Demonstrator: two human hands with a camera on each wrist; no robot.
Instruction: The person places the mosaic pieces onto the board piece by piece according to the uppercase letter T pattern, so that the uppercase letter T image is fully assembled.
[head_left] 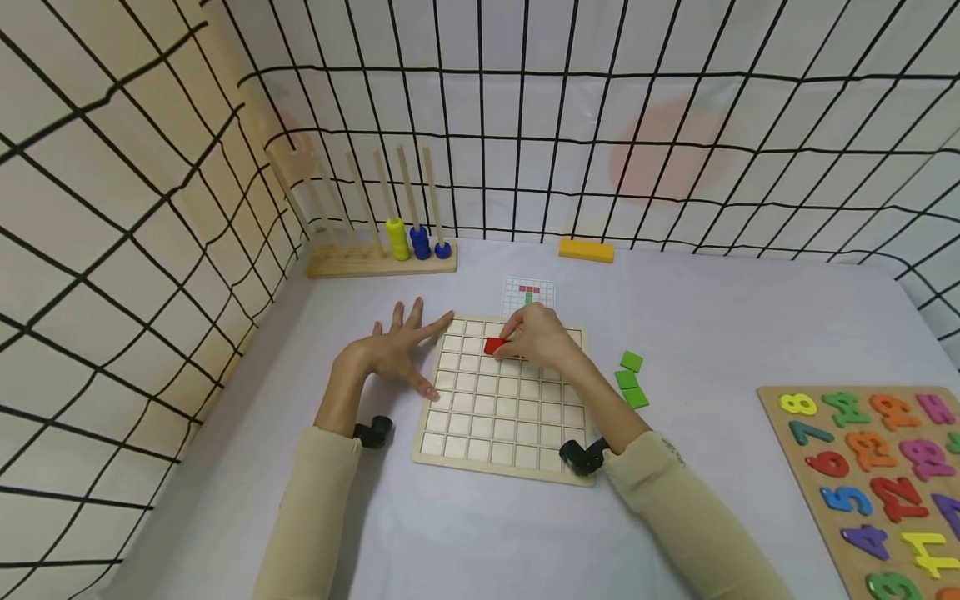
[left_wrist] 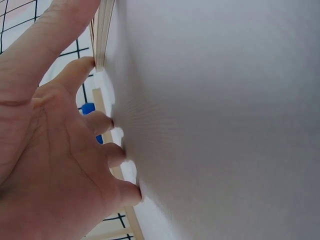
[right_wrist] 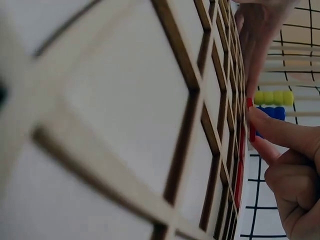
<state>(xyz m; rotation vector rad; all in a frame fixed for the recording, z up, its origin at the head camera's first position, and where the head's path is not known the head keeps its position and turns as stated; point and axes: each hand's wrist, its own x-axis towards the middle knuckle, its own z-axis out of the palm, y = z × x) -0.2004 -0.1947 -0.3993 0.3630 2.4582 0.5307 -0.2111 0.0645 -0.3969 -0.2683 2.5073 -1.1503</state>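
Note:
A wooden grid board (head_left: 502, 474) lies on the white tabletop between both arms. Over one of its upper cells, my right hand (head_left: 537, 335) pinches a red square tile (right_wrist: 251, 120) between thumb and finger. In the right wrist view, more red (right_wrist: 239, 172) shows in the grid close to that tile; in the head view the hand covers most of this area. With fingers spread, my left hand (head_left: 392, 350) rests on the table, thumb and index fingertip touching the board's left edge. Behind the board, a printed card (head_left: 513, 292) shows a red and green grid pattern, partly hidden by the right hand.
Several loose green tiles (head_left: 632, 361) lie right of the board. A counting frame with pegs and beads (head_left: 382, 265) stands back left, and a yellow block (head_left: 587, 251) sits at the back. The number board (head_left: 813, 508) is at the right. Black wire mesh (head_left: 525, 137) borders the table.

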